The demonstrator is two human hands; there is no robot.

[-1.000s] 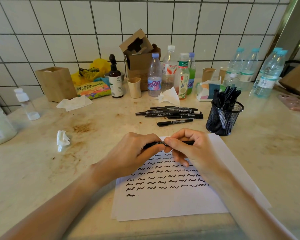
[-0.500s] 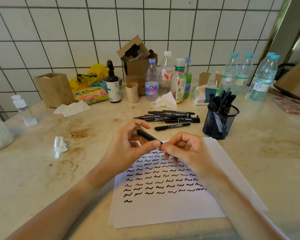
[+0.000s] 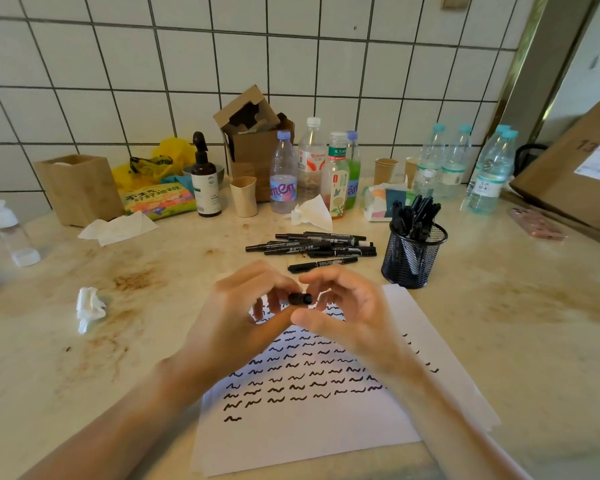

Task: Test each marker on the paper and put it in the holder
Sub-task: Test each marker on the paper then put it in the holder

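Both hands raised together over the far edge of the paper (image 3: 326, 431), near the middle of the counter (image 3: 534, 341).

Left hand (image 3: 232, 327): fingers curled, thumb and fingertips pinching a short black marker piece (image 3: 300, 299), which sticks out toward the right hand. Motion blur here; it may be a cap or the marker's end, cannot tell which.

Right hand (image 3: 354, 317): fingers curled in an arc above the black piece, thumb stretched out below it toward the left thumb. Whether the right fingertips actually touch the piece is not clear.

Paper: white sheets stacked, near edge of the counter, centre. Rows of short black squiggles cover the upper half; 1 lone squiggle starts the lowest row at the left.

Loose markers (image 3: 312, 245): a black pile lying flat beyond the hands, toward the back of the counter, with 1 single marker (image 3: 323, 264) apart from the pile on its near side.

Holder (image 3: 413, 258): black mesh cup, upright, just beyond the paper's far right corner, right of the pile. Several black markers stand in it.

Back edge along the tiled wall: plastic bottles (image 3: 312, 168), a brown cardboard box (image 3: 253, 147), a dark pump bottle (image 3: 205, 178), a wooden box (image 3: 80, 188) toward the left. Crumpled tissue (image 3: 89, 306) left of the hands, on stained surface.
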